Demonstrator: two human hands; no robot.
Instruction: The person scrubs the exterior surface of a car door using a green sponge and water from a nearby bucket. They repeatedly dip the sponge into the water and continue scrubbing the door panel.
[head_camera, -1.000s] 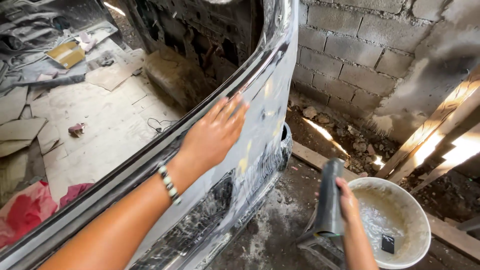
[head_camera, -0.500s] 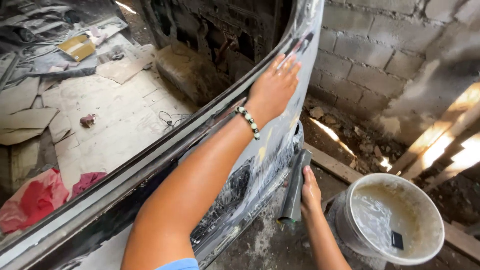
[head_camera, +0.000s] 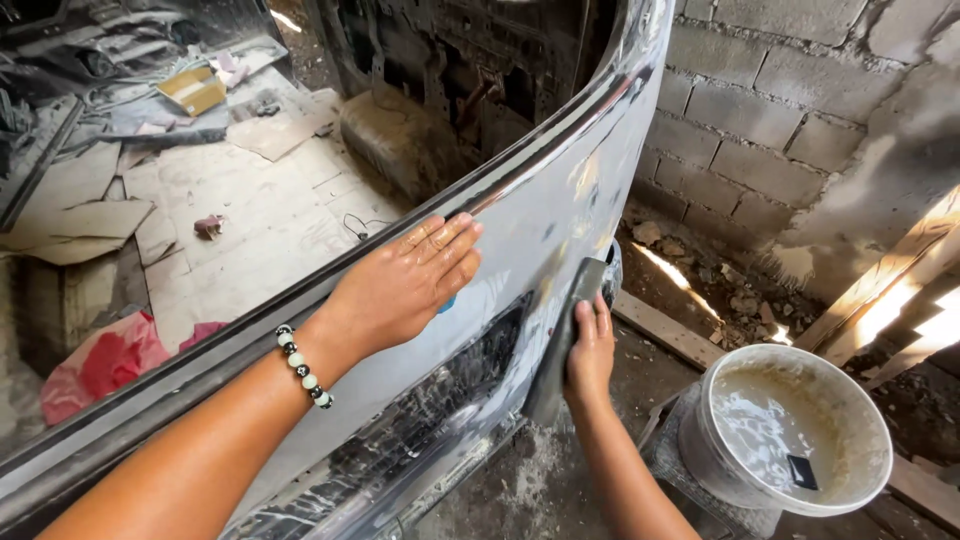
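Hands press door panel beside bucket, floor between.

A single head-worn camera looks steeply down and forward from the person's own eye level, close to the work. A wet car body panel runs diagonally from the lower left of the frame to the top centre, near enough that both forearms enter from the bottom edge. The left hand sits at centre frame and the right hand just right of it. The block wall fills the upper right, and a white bucket sits lower right.
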